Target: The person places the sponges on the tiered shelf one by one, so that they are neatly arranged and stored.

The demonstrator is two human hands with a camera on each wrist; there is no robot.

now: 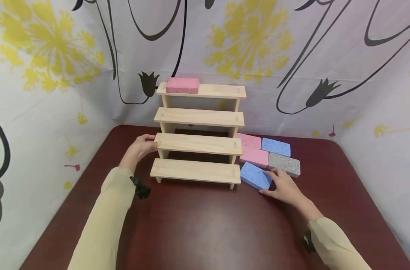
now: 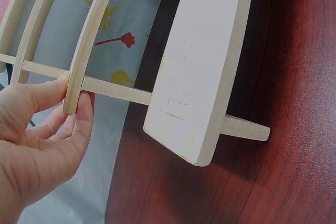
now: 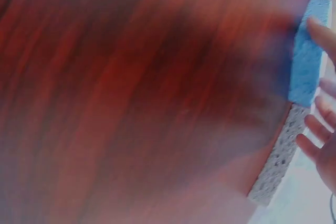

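Observation:
A pale wooden four-step rack [image 1: 194, 170] stands on the table. My left hand [image 1: 141, 149] pinches the left end of its second step from the bottom. The left wrist view shows the thumb and fingers [image 2: 84, 124] on either side of that board [image 2: 86, 51]. At the rack's lower right, my right hand [image 1: 283, 187] holds a blue sponge [image 1: 255, 176] by its right end. In the right wrist view the thumb [image 3: 321, 32] lies on the edge of this sponge [image 3: 305, 72]. A grey sponge [image 1: 284, 164] is just behind the right hand.
One pink sponge [image 1: 182, 85] sits on the top step at the left. Two more pink sponges [image 1: 253, 156] and another blue sponge [image 1: 276, 147] lie right of the rack on the dark red table [image 1: 198, 225]. Patterned cloth [image 1: 201, 48] surrounds the back and sides.

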